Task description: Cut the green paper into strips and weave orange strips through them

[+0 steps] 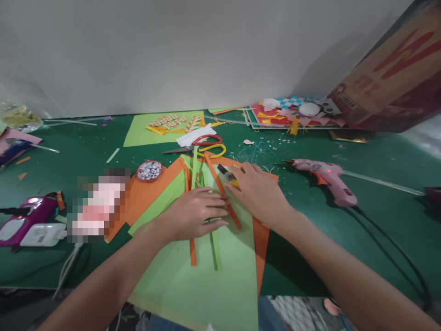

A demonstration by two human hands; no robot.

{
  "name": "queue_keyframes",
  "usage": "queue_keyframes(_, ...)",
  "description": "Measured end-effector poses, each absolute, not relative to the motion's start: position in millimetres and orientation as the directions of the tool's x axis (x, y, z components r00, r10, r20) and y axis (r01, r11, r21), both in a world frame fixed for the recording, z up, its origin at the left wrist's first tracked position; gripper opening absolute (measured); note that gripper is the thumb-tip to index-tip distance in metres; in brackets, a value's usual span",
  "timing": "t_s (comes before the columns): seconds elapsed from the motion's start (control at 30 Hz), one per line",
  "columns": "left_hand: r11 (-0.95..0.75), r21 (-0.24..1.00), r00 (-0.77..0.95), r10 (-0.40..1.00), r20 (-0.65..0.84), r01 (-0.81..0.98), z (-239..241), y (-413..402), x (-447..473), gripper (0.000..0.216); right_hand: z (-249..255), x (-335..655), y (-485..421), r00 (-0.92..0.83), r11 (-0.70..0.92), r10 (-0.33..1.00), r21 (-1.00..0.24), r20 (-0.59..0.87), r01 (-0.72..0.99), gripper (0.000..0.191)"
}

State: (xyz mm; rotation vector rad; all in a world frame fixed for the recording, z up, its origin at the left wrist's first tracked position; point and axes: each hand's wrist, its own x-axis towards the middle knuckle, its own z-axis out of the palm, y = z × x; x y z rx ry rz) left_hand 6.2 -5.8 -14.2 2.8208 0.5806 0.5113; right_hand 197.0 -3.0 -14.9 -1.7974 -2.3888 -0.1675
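Observation:
My left hand reaches over narrow paper strips, its fingers stretched and slightly apart. Its fingertips touch or nearly touch a slanting orange paper strip. Beneath that hand run another orange strip and a green strip. My right hand is closed around a yellow-and-black tool, which looks like a utility knife. The dark end sticks out between thumb and index finger; the rest is hidden by the palm. Under both hands lie a light green paper sheet and an orange sheet.
Scissors with red and yellow handles lie beyond the papers. On the right is a pink glue gun with its cord. A round red-rimmed case, a blurred phone and a purple device sit left. Paper bag stands back right.

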Motion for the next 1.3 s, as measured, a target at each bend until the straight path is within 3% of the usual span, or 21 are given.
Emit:
queue_keyframes(0.1,-0.827,0.332,0.716,0.56,0.417,0.454,-14.7,2.5,-0.3,0.023,-16.1,194.7,-1.6,-0.353,0.364,0.904,-0.001,0.241,0.931,0.037)
queue_keyframes(0.2,-0.639,0.376,0.381,0.733,0.563,0.672,-18.4,15.7,-10.3,0.019,-17.1,190.9,-1.3,-0.414,0.44,0.869,-0.039,0.271,0.897,0.034)
queue_keyframes(0.3,-0.541,0.355,0.302,0.782,0.545,0.762,-24.0,24.7,-16.2,0.007,-18.5,187.8,-2.1,-0.486,0.518,0.828,-0.049,0.28,0.854,0.031)
queue_keyframes(0.53,-0.493,0.347,0.346,0.845,0.407,0.797,-28.0,22.3,-11.8,0.016,-21.9,185.6,-3.2,-0.572,0.6,0.778,-0.04,0.261,0.799,0.024)
queue_keyframes(0.67,-0.476,0.357,0.319,0.851,0.417,0.804,-27.4,22.7,-13.0,0.015,-21.1,191.0,-0.4,-0.532,0.567,0.801,-0.063,0.275,0.821,0.029)
queue_keyframes(0.8,-0.592,0.332,0.424,0.783,0.456,0.735,-24.0,20.0,-11.3,0.017,-19.8,200.3,3.7,-0.458,0.5,0.829,-0.059,0.321,0.864,0.031)
queue_keyframes(1.0,-0.833,0.243,0.754,0.554,0.353,0.498,-19.2,9.0,-0.6,0.021,-23.0,201.3,4.6,-0.495,0.523,0.829,-0.05,0.26,0.851,0.027)
queue_keyframes(1.2,-0.863,0.211,0.787,0.505,0.354,0.459,-21.4,8.1,0.2,0.027,-18.9,195.9,4.2,-0.464,0.503,0.851,-0.126,0.245,0.855,0.03)
queue_keyframes(1.3,-0.861,0.203,0.78,0.508,0.365,0.466,-19.2,6.2,-0.1,0.027,-10.2,203.5,7.1,-0.337,0.401,0.899,-0.212,0.28,0.891,0.031)
